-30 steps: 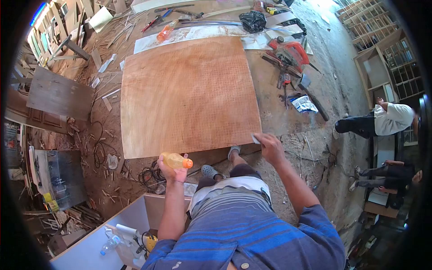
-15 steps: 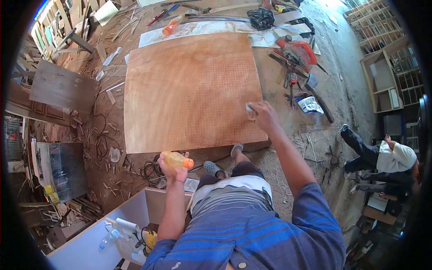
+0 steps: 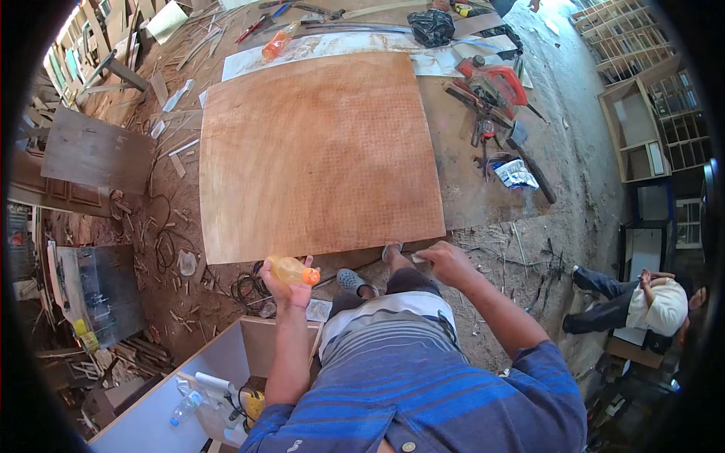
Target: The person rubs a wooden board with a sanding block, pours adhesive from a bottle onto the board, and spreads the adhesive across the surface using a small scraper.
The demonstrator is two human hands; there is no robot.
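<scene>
My left hand (image 3: 285, 283) is wrapped round a clear plastic bottle (image 3: 288, 269) of yellowish liquid, tilted, its orange cap (image 3: 310, 276) pointing right. Just beyond that hand lies a large thin sheet of plywood (image 3: 317, 158), reddish-brown over much of its face and paler at the lower left. My right hand (image 3: 448, 264) is off the sheet, in the air near its lower right corner. Between its closed fingers a small pale piece (image 3: 418, 258) shows; its kind cannot be made out.
Right of the sheet lie a red power tool (image 3: 502, 84), a hammer (image 3: 532, 162) and a blue-white packet (image 3: 516, 173). Behind it are an orange bottle (image 3: 278, 45) and a black plastic bag (image 3: 432, 29). An open box (image 3: 219, 343) stands near my left arm. A person (image 3: 664, 306) is at right.
My right hand has moved back from the plywood toward my body with the small pale piece. My left hand keeps the bottle in nearly the same spot. The person at right has shifted.
</scene>
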